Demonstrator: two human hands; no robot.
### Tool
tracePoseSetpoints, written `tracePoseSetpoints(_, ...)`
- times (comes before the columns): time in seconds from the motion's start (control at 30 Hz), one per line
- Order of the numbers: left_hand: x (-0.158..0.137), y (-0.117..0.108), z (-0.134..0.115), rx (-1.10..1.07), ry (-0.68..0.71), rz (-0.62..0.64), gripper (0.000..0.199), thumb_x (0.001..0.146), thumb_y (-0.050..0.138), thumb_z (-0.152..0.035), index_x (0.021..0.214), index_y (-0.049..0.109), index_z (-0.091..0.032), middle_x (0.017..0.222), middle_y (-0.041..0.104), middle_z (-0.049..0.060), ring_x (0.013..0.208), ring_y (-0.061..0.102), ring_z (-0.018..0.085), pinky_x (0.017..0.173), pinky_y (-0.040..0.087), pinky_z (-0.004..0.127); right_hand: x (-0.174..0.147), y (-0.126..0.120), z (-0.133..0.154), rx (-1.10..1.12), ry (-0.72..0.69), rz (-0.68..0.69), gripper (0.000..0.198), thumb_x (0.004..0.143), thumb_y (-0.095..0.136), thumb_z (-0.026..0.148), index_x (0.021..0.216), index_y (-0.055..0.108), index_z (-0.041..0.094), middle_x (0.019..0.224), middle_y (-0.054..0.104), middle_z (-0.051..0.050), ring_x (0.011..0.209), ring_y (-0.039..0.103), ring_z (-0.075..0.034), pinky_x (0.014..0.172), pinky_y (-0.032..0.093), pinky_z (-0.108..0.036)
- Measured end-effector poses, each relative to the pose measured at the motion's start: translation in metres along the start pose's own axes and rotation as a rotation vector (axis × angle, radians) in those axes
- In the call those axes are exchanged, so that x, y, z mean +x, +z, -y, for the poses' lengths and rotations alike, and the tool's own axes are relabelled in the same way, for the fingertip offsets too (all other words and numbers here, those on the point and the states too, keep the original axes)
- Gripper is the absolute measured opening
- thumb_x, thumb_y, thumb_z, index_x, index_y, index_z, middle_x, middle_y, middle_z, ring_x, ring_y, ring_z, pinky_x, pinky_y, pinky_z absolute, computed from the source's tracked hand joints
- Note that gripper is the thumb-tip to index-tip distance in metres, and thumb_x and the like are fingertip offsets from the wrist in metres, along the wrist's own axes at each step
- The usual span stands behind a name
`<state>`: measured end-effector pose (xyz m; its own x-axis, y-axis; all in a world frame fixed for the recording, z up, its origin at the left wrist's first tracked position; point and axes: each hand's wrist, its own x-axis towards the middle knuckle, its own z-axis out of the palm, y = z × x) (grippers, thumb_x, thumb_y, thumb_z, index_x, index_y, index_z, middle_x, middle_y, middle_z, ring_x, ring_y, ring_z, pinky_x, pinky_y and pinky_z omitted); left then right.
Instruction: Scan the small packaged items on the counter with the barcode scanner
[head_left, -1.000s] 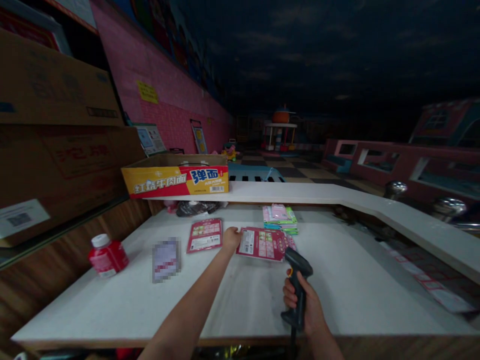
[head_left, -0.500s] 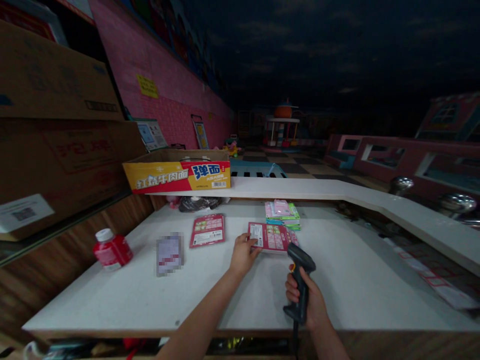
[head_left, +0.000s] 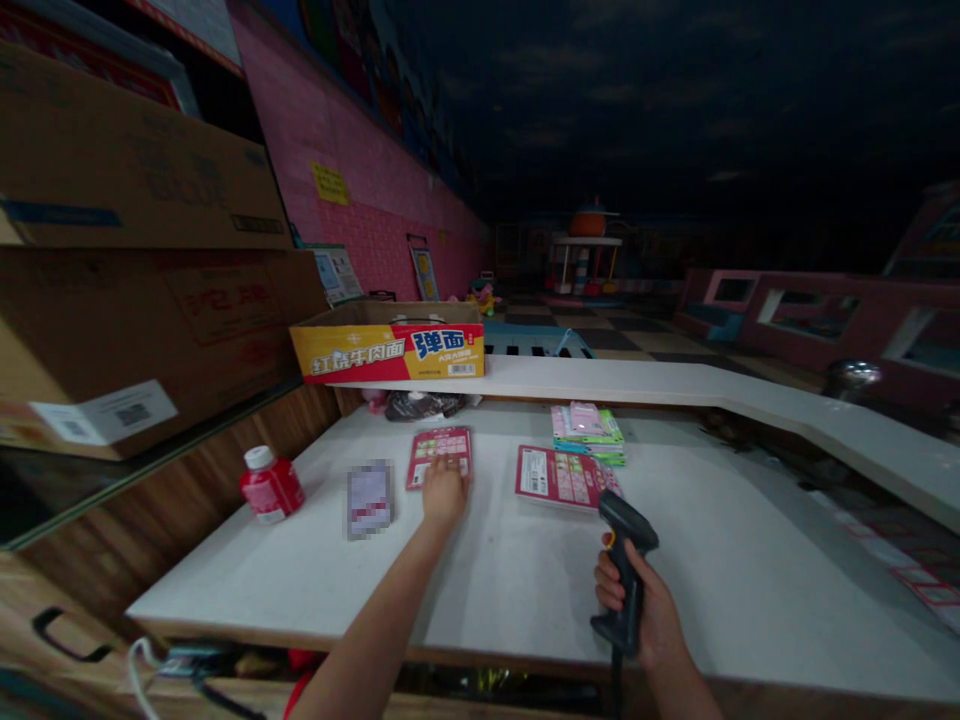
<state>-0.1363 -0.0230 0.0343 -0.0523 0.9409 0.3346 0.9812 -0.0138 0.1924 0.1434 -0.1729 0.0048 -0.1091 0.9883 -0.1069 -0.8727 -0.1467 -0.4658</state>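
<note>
Left maroon packet (head_left: 435,446) is overlapped by fingers of left hand (head_left: 444,494), extending beyond them; grip can't be told. Barcode scanner (head_left: 628,524) is grasped in right hand (head_left: 651,608), farther off.

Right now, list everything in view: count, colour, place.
Counter: one, white, foreground
Ledge: one, white, behind counter
Open carton: one, yellow and red, on ledge
Stacked boxes: two, brown, far left
Bottle: one, red, counter's left
Blurred item: one, pale purple, right of bottle
Flat packs: at least two, red, middle of counter
Packet stack: one, pink and green, near ledge
Dark bundle: one, black, under ledge
Wall: one, pink, left background
Stand: one, orange top, far background
Knobs: at least one, silver, right
Scanner: one, dark grey, by right pack
Left hand: one, bare, on left pack
Right hand: one, bare, holding scanner
</note>
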Motion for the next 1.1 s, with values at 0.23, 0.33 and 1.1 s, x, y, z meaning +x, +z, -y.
tracePoseSetpoints(0.23, -0.018, 0.007, 0.009, 0.051, 0.098, 0.132, 0.050, 0.093, 0.045, -0.036, 0.136, 0.051, -0.010, 0.147, 0.044, 0.020, 0.136, 0.040, 0.032, 0.111, 0.031, 0.044, -0.001, 0.001, -0.001, 0.008, -0.003, -0.022, 0.027, 0.075, 0.077, 0.035, 0.086, 0.059, 0.018, 0.057, 0.045, 0.007, 0.043, 0.036, -0.004, 0.038, 0.029, -0.013)
tracePoseSetpoints(0.33, -0.023, -0.003, 0.004, 0.042, 0.092, 0.101, 0.042, 0.094, 0.042, -0.033, 0.126, 0.059, -0.011, 0.140, 0.052, 0.019, 0.130, 0.047, 0.030, 0.108, 0.035, 0.041, -0.001, 0.002, 0.000, 0.002, 0.002, -0.026, 0.029, 0.073, 0.078, 0.035, 0.086, 0.058, 0.019, 0.056, 0.043, 0.008, 0.043, 0.035, -0.004, 0.038, 0.028, -0.013)
tracePoseSetpoints(1.1, -0.018, -0.003, 0.033, -0.209, -0.421, -0.069, 0.055, 0.069, 0.073, -0.041, 0.110, 0.056, -0.010, 0.102, 0.065, 0.019, 0.097, 0.063, 0.033, 0.081, 0.046, 0.039, -0.003, 0.004, 0.001, -0.026, 0.000, -0.017, 0.028, 0.075, 0.077, 0.036, 0.087, 0.057, 0.020, 0.059, 0.043, 0.007, 0.045, 0.035, -0.004, 0.040, 0.031, -0.014)
